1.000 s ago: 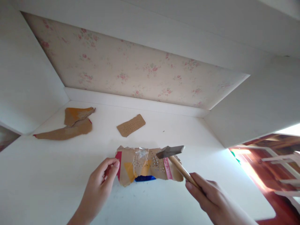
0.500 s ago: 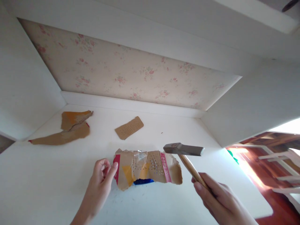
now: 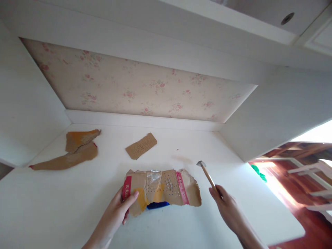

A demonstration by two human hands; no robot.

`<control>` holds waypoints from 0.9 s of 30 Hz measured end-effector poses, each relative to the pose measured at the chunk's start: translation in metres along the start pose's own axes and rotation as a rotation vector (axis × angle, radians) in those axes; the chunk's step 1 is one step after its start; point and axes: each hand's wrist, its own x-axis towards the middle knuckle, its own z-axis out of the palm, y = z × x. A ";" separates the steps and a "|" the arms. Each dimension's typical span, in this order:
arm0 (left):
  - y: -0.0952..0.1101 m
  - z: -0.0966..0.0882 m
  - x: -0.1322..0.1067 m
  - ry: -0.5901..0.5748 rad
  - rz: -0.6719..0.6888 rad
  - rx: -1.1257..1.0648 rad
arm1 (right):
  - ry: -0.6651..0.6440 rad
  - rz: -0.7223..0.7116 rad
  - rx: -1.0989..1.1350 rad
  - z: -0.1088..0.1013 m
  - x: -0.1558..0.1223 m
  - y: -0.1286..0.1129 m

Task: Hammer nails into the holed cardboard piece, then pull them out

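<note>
Near the front of the white desk (image 3: 85, 193) is a torn piece of brown cardboard (image 3: 171, 197), with red strips, yellow patches, clear tape and many punched holes or small studs. My left hand (image 3: 118, 207) grips its left end, thumb on top and fingers tucked under. Something blue (image 3: 157, 205) shows below the cardboard's front edge, mostly hidden. To the right, my right hand (image 3: 224, 204) is wrapped around the wooden handle of a hammer (image 3: 207, 174). The hammer head is raised, apart from the cardboard, beyond its right end.
A small perforated cardboard piece (image 3: 141, 146) lies toward the back. Torn cardboard scraps (image 3: 80, 152) are at the back left. White side panels (image 3: 275, 110) enclose the desk, with a shelf overhead and floral wallpaper (image 3: 145, 86) behind. A tiny scrap (image 3: 177, 149) lies behind the cardboard.
My left hand has moved from beside the cardboard's left end to gripping it. My right hand has turned the hammer; its head has swung from above the cardboard's right part to beyond its right end.
</note>
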 end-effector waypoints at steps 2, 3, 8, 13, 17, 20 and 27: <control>-0.002 0.000 0.000 -0.001 -0.008 0.006 | -0.014 0.013 -0.038 0.008 0.006 0.004; -0.002 0.001 0.000 0.006 -0.010 0.001 | -0.021 0.012 -0.055 0.012 0.008 0.005; 0.002 0.007 -0.005 0.052 -0.043 -0.043 | -0.066 -0.027 -0.112 0.028 0.014 0.002; -0.004 0.005 -0.001 0.070 -0.075 -0.059 | -0.104 -0.062 -0.132 0.039 0.017 0.000; -0.010 0.003 0.002 0.069 -0.084 -0.095 | -0.132 -0.089 -0.133 0.043 0.017 0.000; -0.007 0.006 -0.002 0.078 -0.108 -0.165 | -0.153 -0.108 -0.130 0.044 0.016 0.000; 0.008 0.019 -0.014 0.114 -0.163 -0.172 | -0.166 -0.126 -0.120 0.045 0.016 -0.002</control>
